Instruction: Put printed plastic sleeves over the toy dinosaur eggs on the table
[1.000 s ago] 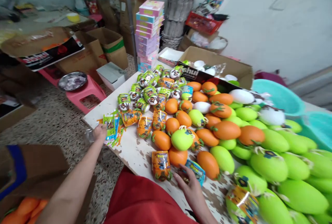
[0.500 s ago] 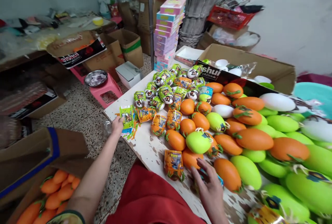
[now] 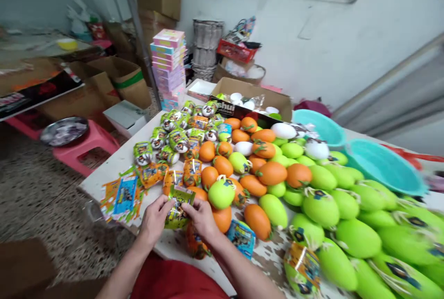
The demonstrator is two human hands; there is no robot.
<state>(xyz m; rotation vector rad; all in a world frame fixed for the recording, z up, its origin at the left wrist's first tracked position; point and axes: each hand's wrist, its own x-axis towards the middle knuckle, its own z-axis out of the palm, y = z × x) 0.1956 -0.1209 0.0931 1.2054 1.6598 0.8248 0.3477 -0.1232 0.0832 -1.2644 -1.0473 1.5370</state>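
My left hand (image 3: 154,218) and my right hand (image 3: 204,219) pinch a green printed wrapper (image 3: 178,211) from its two sides, above the front edge of the table. An orange egg in an orange printed wrapper (image 3: 196,242) lies just below, partly hidden by my right hand. To the right of that hand is a blue wrapped item (image 3: 242,240). Beyond my left hand, flat wrappers with a blue one on top (image 3: 125,195) lie fanned out at the table's left corner. Orange eggs (image 3: 222,218) and a lime-green egg (image 3: 221,192) are close to my fingers.
Wrapped eggs (image 3: 178,139) cluster at the back left of the table. Several lime-green eggs (image 3: 359,236) cover its right side. Behind them stand an open carton (image 3: 256,91) and turquoise basins (image 3: 385,169). A pink stool (image 3: 86,146) holds a metal bowl (image 3: 64,131).
My left hand has brought the green wrapper from the corner pile to the front middle. My right hand has moved left and taken hold of it. The view has turned right.
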